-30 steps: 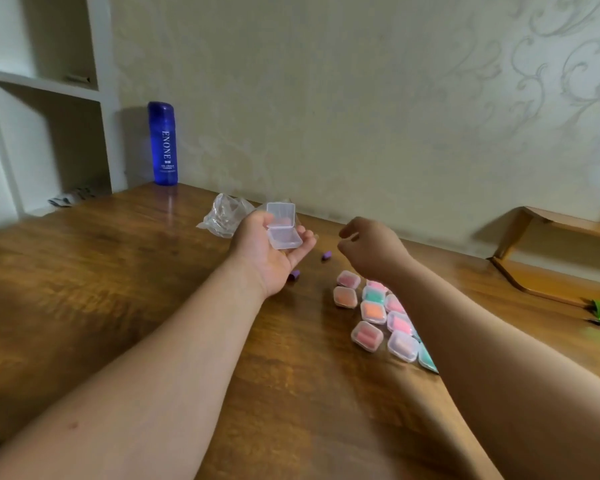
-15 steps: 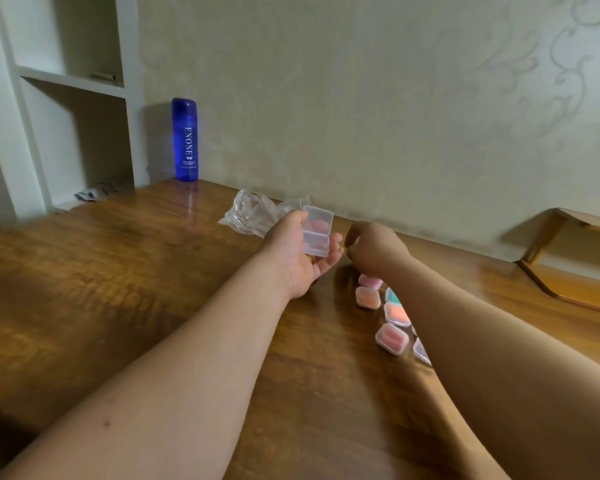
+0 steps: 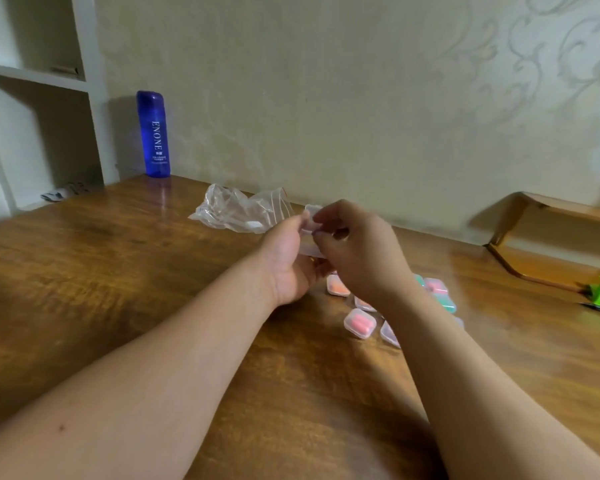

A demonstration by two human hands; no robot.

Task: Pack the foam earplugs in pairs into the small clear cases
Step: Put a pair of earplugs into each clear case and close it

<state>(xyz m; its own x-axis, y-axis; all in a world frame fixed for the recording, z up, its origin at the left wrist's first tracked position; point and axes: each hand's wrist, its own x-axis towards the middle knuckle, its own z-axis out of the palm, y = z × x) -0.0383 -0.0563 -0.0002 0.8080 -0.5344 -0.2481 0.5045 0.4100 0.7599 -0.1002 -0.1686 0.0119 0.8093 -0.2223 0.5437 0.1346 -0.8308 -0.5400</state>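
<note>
Serving as a cradle, the left hand (image 3: 284, 261) was curled round the clear case (image 3: 308, 250); the right hand (image 3: 361, 251) was bunched at its rim, whether round an earplug could not be told. Packed cases (image 3: 360, 323) were grouped at five o'clock of the hands.

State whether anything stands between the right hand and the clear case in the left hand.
Nothing visible does. The right hand has its fingers at the clear case, which the left hand holds above the table.

Both forearms are stretched from the lower corners to mid-frame. A small clear case (image 3: 311, 212) is gripped by the left hand (image 3: 286, 263); the right hand (image 3: 361, 252) is curled against it.
</note>
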